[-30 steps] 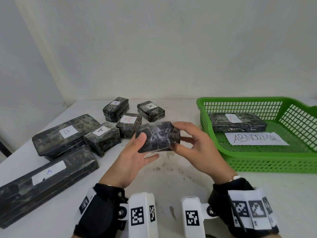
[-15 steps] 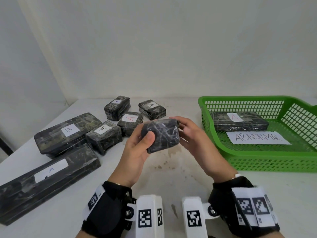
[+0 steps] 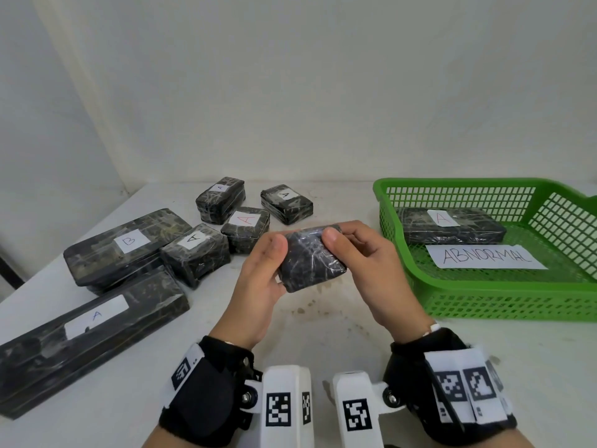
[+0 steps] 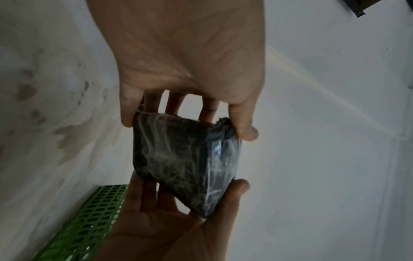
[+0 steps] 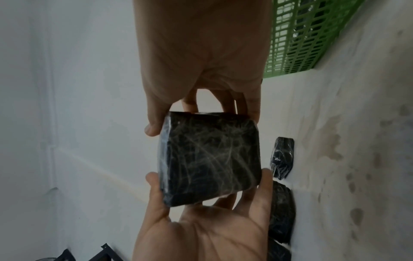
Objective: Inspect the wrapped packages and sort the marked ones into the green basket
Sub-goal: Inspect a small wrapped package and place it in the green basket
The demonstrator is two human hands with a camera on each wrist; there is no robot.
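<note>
I hold a small black film-wrapped package [image 3: 310,260] above the middle of the table with both hands. My left hand [image 3: 274,263] grips its left end, thumb on the near face. My right hand [image 3: 342,244] pinches its top right corner, thumb in front and fingers behind. No label shows on the faces seen here, on the package [image 4: 185,159] in the left wrist view, or on the package [image 5: 210,159] in the right wrist view. The green basket [image 3: 484,305] stands to the right, holding one flat package [image 3: 452,226] with a red A label.
A paper sheet reading ABNORMAL [image 3: 484,257] lies in the basket. On the table's left lie several small A-labelled packages [image 3: 195,253], a larger B-labelled package [image 3: 126,245] and a long A-labelled package [image 3: 90,331]. The white wall is close behind.
The package has been turned in my hands, from lying lengthwise to showing a broad face to me. My right thumb has shifted onto its top corner.
</note>
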